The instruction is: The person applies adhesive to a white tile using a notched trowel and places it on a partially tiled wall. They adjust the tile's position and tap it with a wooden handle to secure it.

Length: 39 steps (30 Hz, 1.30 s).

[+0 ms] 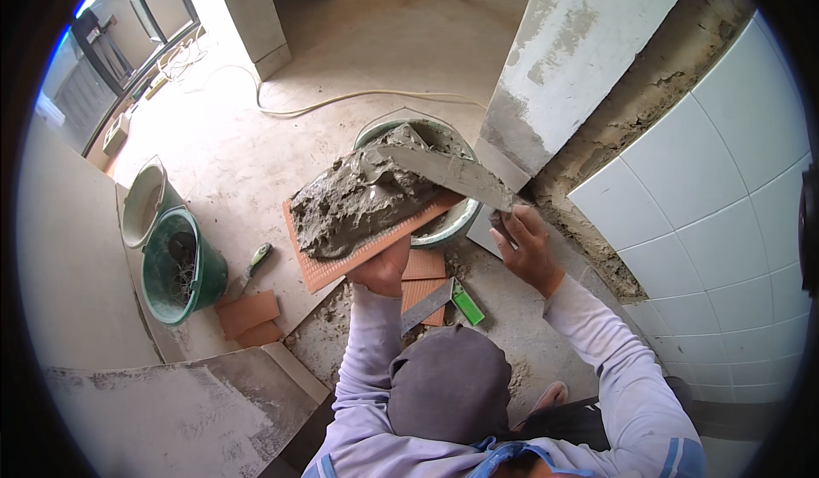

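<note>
My left hand (pixel 382 266) bears a terracotta tile (pixel 341 266) from beneath, its fingers mostly hidden under the tile. A thick, uneven layer of wet grey mortar (pixel 354 201) covers most of the ridged face. In my right hand (pixel 529 252) is a trowel (pixel 465 175), its handle in my closed fingers and its long mortar-smeared blade lying across the far right part of the mortar. Below the tile and trowel stands a green bucket (pixel 452 235), partly hidden, with mortar inside.
Ridged terracotta tiles (pixel 424 265) and a green-handled square (pixel 467 304) lie below my hands. Leftward are a green bucket (pixel 205 278), a pale-lined bucket (pixel 136 209), a green-handled scraper (pixel 256 260) and loose tiles (pixel 247 312). White wall tiles (pixel 708 196) rise right; a cord (pixel 341 98) crosses the floor.
</note>
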Available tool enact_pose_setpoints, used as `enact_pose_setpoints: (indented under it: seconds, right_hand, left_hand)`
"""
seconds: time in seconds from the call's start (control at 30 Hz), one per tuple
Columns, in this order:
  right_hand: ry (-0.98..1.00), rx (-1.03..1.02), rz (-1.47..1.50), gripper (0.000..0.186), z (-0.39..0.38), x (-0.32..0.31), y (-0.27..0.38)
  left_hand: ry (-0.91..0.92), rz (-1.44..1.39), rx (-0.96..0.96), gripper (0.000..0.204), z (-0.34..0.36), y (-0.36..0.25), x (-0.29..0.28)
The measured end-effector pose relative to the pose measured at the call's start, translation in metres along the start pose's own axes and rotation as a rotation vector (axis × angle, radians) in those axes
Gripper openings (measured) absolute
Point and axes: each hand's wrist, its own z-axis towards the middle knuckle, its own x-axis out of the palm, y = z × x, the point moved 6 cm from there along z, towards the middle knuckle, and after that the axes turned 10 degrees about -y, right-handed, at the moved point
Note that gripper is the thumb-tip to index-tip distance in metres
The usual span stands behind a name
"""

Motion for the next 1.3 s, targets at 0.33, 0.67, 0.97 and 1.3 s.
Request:
enact_pose_setpoints:
  seconds: [0.33,0.67,0.97,1.3]
  right_hand:
    - [0.112,0.093,-0.257,0.046,-0.002,-0.039,-0.019]
    - [0.808,-0.276,-0.808,0.027,0.116,0.075,-0.039]
    - [0.998,-0.462,-0.697,0.016,0.074,0.135,-0.043]
    - [0.904,-0.315,-0.786,0.014,0.11,0.155,-0.038]
  left_hand:
    - [0.2,-0.094,0.043,0.064,0.01,-0.036,0.013]
    - [-0.063,-0.146,0.114,0.062,0.067,-0.081,-0.095]
    - [0.032,-0.259,0.093,0.063,0.07,-0.08,-0.142]
    - [-0.049,-0.275,0.054,0.06,0.064,-0.074,-0.138]
